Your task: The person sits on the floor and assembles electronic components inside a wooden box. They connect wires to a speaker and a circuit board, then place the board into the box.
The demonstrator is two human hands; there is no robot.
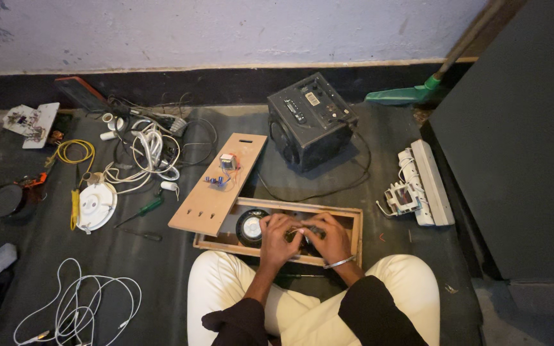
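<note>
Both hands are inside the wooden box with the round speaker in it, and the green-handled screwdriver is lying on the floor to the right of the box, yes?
Not quite. The head view shows the green-handled screwdriver on the floor to the left of the open wooden box, not the right. The rest holds: the left hand and right hand are both inside it, beside the round black speaker.

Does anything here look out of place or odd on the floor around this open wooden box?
Yes: the flat wooden panel lies askew, one end propped on the shallow wooden speaker box, its small circuit parts facing up. Both hands, left hand and right hand, work inside. A tangle of white cables sprawls loosely nearby.
</note>
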